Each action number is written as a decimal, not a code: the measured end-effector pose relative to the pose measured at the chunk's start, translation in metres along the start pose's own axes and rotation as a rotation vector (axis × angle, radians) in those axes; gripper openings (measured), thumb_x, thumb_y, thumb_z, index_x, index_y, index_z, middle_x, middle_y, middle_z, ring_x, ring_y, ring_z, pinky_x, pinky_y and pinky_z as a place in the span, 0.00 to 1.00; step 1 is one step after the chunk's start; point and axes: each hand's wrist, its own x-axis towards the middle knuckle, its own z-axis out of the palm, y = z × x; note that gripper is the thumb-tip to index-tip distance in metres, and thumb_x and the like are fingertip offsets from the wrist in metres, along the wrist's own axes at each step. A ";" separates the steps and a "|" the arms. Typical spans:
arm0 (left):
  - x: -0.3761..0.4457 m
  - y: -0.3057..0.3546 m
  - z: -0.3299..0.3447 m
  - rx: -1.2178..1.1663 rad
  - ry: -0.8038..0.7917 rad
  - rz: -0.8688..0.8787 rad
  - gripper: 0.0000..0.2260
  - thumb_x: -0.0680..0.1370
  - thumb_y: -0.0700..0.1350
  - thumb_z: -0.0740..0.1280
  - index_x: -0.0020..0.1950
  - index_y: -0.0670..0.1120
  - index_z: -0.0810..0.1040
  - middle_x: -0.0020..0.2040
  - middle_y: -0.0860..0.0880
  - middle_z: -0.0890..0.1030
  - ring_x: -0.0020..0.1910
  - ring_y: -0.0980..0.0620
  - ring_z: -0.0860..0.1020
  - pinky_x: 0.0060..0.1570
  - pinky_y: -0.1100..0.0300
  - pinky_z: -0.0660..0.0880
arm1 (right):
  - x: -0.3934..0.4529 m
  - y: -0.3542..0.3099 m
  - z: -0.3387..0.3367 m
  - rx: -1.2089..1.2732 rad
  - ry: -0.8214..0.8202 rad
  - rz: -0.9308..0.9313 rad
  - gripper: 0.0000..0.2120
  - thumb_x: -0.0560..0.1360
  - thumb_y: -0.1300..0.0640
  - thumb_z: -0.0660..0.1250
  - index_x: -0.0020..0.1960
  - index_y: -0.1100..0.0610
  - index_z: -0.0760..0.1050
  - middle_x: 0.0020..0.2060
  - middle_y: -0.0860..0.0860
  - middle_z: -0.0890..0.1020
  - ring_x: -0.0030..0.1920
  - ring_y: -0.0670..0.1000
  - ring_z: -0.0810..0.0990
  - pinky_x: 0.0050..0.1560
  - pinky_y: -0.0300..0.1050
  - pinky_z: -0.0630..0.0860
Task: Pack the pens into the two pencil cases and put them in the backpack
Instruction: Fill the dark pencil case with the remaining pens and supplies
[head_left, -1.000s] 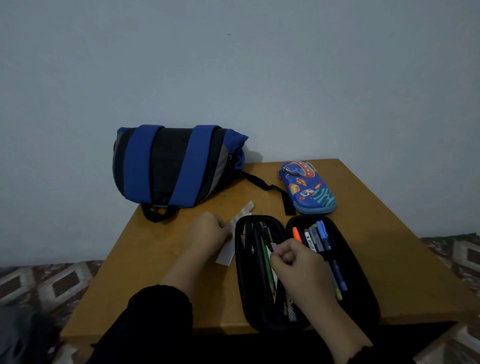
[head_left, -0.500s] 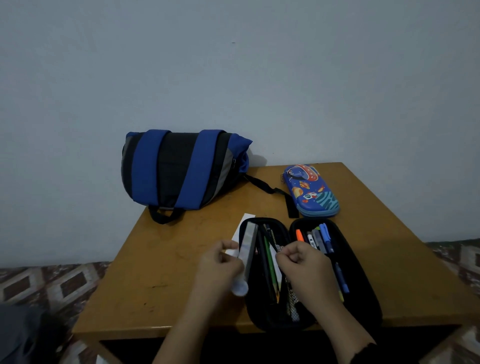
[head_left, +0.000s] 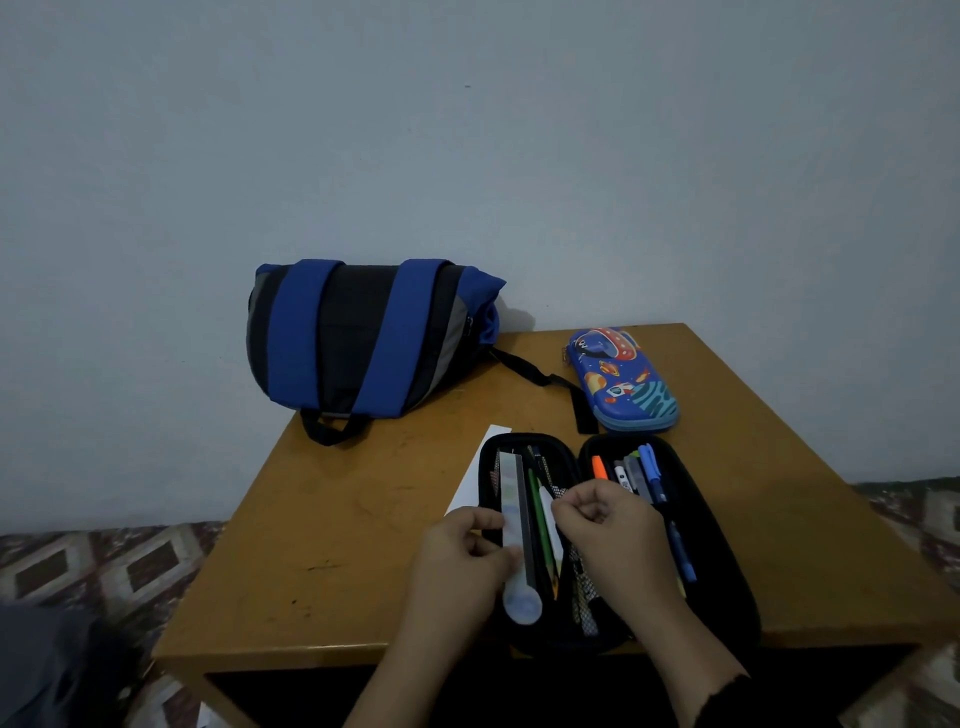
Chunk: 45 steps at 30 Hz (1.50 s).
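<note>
wooden table (head_left: 363, 545), white paper strip (head_left: 475, 478)

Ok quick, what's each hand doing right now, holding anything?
Left hand: fingers curled, gripping the ruler over the open black case.
Right hand: fingers curled over the case; cannot tell whether it pinches anything.

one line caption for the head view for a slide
Left hand slides a ruler into the open black case; right hand steadies its contents.

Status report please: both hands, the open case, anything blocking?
Left hand holds flat pale ruler-like strip in open black pencil case. Right hand pinching among pens, item unclear. Blue rocket-print case shut; blue-black backpack behind. No obstruction.
</note>
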 end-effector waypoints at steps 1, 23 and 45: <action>0.001 0.001 0.001 0.014 -0.003 0.003 0.08 0.74 0.38 0.71 0.49 0.49 0.77 0.33 0.48 0.78 0.28 0.57 0.74 0.27 0.69 0.69 | 0.000 0.001 0.000 0.006 -0.001 0.001 0.06 0.71 0.54 0.71 0.35 0.50 0.78 0.29 0.46 0.80 0.32 0.44 0.78 0.38 0.46 0.77; 0.018 0.000 0.018 0.192 0.017 0.091 0.08 0.72 0.41 0.72 0.40 0.53 0.77 0.36 0.51 0.80 0.35 0.55 0.77 0.38 0.59 0.74 | 0.002 0.006 0.000 0.064 -0.021 0.002 0.06 0.71 0.55 0.72 0.36 0.50 0.79 0.31 0.44 0.81 0.34 0.41 0.79 0.39 0.42 0.78; 0.027 -0.005 0.006 0.227 -0.113 0.194 0.08 0.78 0.43 0.67 0.53 0.51 0.83 0.49 0.57 0.79 0.49 0.61 0.77 0.49 0.67 0.73 | 0.002 0.007 -0.001 0.003 -0.093 -0.060 0.06 0.72 0.50 0.71 0.36 0.47 0.80 0.33 0.43 0.82 0.37 0.42 0.80 0.44 0.49 0.80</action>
